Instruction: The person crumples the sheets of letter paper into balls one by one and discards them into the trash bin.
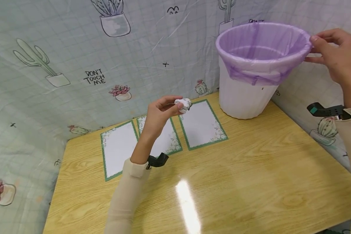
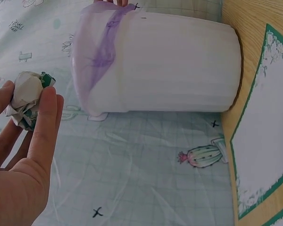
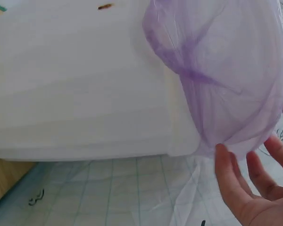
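Note:
Between thumb and fingertips, my left hand [image 1: 159, 115] pinches a crumpled paper ball [image 1: 184, 105], held up above the sheets on the table. The left wrist view shows the ball [image 2: 28, 99] as white with green patches. At the right stands a white trash bin [image 1: 242, 97], upright and lined with a purple translucent bag [image 1: 253, 70] folded over its rim. My right hand [image 1: 339, 52] holds the bin's rim at its right side, thumb on top and fingers outside. In the right wrist view, fingertips [image 3: 221, 155] touch the bag's folded edge.
Three white sheets with green floral borders lie in a row: a left sheet [image 1: 120, 149], a middle sheet [image 1: 166, 139] partly behind the left arm, and a right sheet [image 1: 203, 125]. The wooden table [image 1: 237, 182] meets a cactus-print cloth [image 1: 152, 48] behind and at both sides.

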`<state>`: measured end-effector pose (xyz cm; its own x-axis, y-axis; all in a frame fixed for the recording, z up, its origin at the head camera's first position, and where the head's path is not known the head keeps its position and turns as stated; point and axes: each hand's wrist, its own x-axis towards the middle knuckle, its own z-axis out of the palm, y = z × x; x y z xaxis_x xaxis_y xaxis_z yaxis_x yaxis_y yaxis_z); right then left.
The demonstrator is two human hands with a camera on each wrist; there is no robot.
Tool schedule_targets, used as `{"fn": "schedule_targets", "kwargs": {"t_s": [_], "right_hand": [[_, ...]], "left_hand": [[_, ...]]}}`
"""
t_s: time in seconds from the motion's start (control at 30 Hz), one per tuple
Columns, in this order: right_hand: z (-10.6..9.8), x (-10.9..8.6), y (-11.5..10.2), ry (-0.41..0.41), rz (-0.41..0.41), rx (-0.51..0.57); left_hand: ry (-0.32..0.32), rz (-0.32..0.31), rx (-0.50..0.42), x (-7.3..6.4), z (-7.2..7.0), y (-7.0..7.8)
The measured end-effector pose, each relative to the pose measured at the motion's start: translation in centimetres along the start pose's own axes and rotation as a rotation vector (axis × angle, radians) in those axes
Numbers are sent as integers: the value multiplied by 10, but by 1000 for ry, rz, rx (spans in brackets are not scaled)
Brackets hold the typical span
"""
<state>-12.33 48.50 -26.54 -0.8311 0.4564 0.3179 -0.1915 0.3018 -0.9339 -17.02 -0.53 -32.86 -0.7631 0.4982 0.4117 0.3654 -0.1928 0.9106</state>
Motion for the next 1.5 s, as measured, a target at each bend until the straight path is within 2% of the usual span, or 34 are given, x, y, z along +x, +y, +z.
{"fn": "schedule_targets", "kwargs": {"t_s": [0.17,0.33,0.43,0.63,0.73,0.83,0.93,1.0,1.2,1.3,1.5], "right_hand": [[3,0,3,-40,-3,58],[10,-3,13,-7,-44,110],[9,-4,17,-8,-59,106],[10,0,11,-36,-30,188],[12,2,10,-36,-25,155],[13,2,10,-30,-32,82],[12,3,10,-35,-37,79],[10,2,10,-41,-36,135],[7,-1,11,-55,-22,328],[8,-2,11,-61,1,383],[14,-2,6,-57,52,479]], "left_hand": [[-56,4,43,24,3,11],[-130,-8,101,50,11,36],[-183,-33,130,63,15,51],[-256,-89,198,92,20,74],[-277,-108,246,104,24,87],[-301,-92,291,115,29,100],[-313,-63,329,128,36,110],[-310,-61,356,137,41,115],[-269,-144,458,163,57,120],[-263,-144,501,170,60,120],[-240,-128,514,177,63,132]]}}
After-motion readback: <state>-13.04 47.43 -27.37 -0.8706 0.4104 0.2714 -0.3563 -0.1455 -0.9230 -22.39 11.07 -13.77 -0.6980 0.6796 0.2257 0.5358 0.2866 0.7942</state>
